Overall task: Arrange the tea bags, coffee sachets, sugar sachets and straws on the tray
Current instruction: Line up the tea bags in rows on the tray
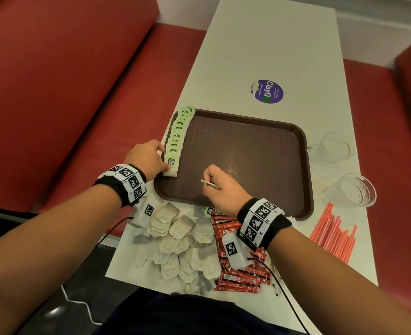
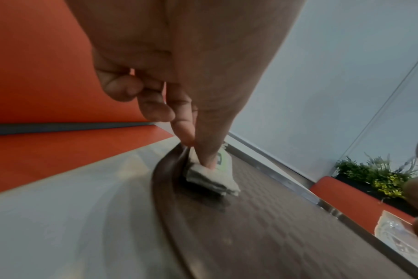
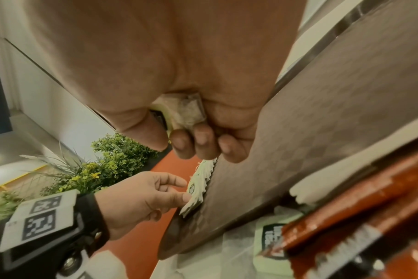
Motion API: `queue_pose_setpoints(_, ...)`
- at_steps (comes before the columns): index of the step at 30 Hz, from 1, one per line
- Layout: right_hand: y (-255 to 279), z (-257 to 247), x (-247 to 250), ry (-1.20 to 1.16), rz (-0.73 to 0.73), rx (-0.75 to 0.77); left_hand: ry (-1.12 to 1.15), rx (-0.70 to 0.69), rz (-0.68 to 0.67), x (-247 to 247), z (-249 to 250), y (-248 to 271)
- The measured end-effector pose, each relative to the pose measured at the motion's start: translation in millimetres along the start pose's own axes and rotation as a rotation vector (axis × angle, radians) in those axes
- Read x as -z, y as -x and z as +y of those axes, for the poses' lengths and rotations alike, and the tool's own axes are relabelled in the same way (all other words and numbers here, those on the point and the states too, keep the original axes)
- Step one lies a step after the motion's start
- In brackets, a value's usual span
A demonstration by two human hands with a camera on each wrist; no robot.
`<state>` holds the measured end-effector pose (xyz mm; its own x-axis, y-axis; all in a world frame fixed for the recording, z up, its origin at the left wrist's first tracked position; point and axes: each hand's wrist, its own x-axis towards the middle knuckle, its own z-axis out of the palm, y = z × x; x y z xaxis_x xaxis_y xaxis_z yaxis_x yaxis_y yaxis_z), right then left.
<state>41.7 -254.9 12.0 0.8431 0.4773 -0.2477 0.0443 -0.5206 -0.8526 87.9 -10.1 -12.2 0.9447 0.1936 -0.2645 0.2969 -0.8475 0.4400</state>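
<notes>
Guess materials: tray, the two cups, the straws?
Tray: likely molded plastic, matte brown, with a woven-look embossed grid and rounded raised rim. Cups: clear with cut-pattern facets and handles; glass or clear plastic, cannot tell. Straws: look paper-wrapped, red-and-white striped, matte; the straw itself is hidden.

A dark brown textured plastic tray (image 1: 248, 151) lies flat on the table. Along its left rim runs an overlapping row of green-tagged tea bags (image 1: 176, 141). Loose pale paper tea bags (image 1: 175, 243) and red coffee sachets (image 1: 240, 274) are heaped before the near edge; orange-red straws (image 1: 332, 234) lie to its right.
</notes>
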Motion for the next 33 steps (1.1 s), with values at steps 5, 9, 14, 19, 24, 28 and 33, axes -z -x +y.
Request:
queue_pose_setpoints(5, -2.1, 2.6, 4.5, -0.043, 0.015, -0.015, 0.031, -0.044, 0.028, -1.4, -1.8, 1.5)
queue_pose_setpoints(9, -4.4, 7.1, 5.4, -0.047, 0.014, -0.029, 0.014, -0.164, -0.074, -2.7, 2.5, 8.0)
queue_pose_setpoints(14, -5.7, 6.6, 3.8, -0.077, 0.001, -0.068, -0.147, -0.205, -0.108, -1.7, 1.7, 4.2)
queue_pose_setpoints(19, -9.4, 9.2, 1.9, -0.031, 0.037, -0.036, -0.127, -0.315, -0.033, 7.6, 10.4, 11.4)
queue_pose_setpoints(24, -13.1, 5.9, 2.4, 0.025, 0.082, 0.033, 0.193, -0.569, -0.167, 23.1, 37.0, 39.2)
queue_pose_setpoints(28, -14.9, 3.2, 1.3, 0.06, 0.082, 0.054, 0.124, -0.632, -0.172, 26.6, 44.5, 45.4)
queue_pose_setpoints(33, -17.1, 3.2, -0.2, 0.069, 0.098, 0.067, 0.188, -0.575, -0.194, 26.5, 41.8, 47.1)
